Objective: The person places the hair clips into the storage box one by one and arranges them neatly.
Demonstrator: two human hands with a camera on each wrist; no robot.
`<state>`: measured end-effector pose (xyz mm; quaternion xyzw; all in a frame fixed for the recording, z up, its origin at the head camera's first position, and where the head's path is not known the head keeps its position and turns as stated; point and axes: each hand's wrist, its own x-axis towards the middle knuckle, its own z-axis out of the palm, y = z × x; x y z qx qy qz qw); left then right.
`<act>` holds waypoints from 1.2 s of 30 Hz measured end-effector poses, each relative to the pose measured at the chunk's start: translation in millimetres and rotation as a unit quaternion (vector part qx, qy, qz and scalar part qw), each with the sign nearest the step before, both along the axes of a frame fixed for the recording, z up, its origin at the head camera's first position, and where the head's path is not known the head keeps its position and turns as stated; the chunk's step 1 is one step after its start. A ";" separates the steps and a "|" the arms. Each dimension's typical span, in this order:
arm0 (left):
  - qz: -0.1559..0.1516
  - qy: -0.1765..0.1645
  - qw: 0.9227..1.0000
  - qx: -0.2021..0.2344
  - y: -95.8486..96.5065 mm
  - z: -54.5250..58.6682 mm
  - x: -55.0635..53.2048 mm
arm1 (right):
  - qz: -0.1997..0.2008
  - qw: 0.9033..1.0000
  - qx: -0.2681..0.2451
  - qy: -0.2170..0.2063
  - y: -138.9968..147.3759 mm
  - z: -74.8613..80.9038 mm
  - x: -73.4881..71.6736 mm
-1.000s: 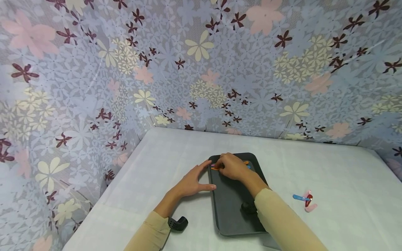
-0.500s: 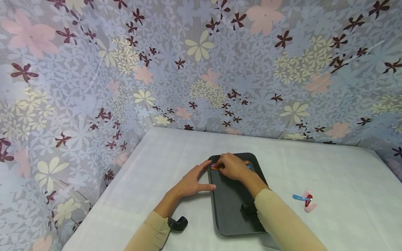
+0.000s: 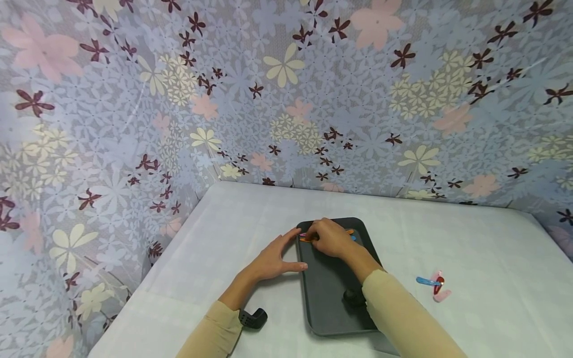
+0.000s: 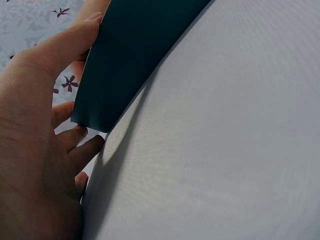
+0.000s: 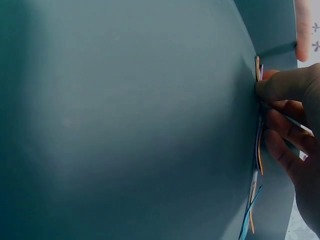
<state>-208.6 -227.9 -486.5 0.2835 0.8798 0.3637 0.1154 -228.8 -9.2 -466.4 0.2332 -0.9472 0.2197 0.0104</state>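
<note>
A dark grey tray point(image 3: 331, 318) lies on the white-covered table. My right hand point(image 3: 331, 237) reaches into its far left part, thumb and fingertips pinching an orange snap hair clip point(image 5: 258, 67) down on the tray floor. A pink clip point(image 5: 262, 71) lies right against it. Further hair clips, orange point(image 3: 350, 231) and blue point(image 3: 353, 238), show just past the right hand, partly hidden by it. My left hand point(image 3: 268, 259) is spread at the tray's left side, thumb and fingertips at the rim; in the left wrist view it stands by the tray's outer wall point(image 4: 125, 65).
Right of the tray is a small group of hair clips: a blue one point(image 3: 426, 281), a red one point(image 3: 439, 286) and pink ones point(image 3: 442, 296). A black wrist device point(image 3: 253, 318) sits at the left cuff. Floral fabric point(image 3: 286, 124) rises behind the table.
Both hands keep their places. The clip ends sticking out left of the right fingers have shifted very slightly.
</note>
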 end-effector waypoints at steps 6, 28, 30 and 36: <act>0.000 0.007 1.000 -0.002 0.4 -1.8 -1.8 | -0.017 1.000 -0.002 0.008 1.2 -1.1 1.0; 0.005 0.001 1.000 -0.004 -0.8 -0.7 -0.1 | -0.016 0.997 -0.071 -0.005 18.8 23.5 6.8; 0.005 0.002 1.000 -0.003 -0.3 -0.1 -0.1 | -0.020 0.997 -0.074 -0.012 22.1 26.8 8.1; 0.004 0.005 1.000 -0.004 0.1 -0.6 -0.7 | -0.018 0.997 -0.066 -0.028 30.8 33.0 11.8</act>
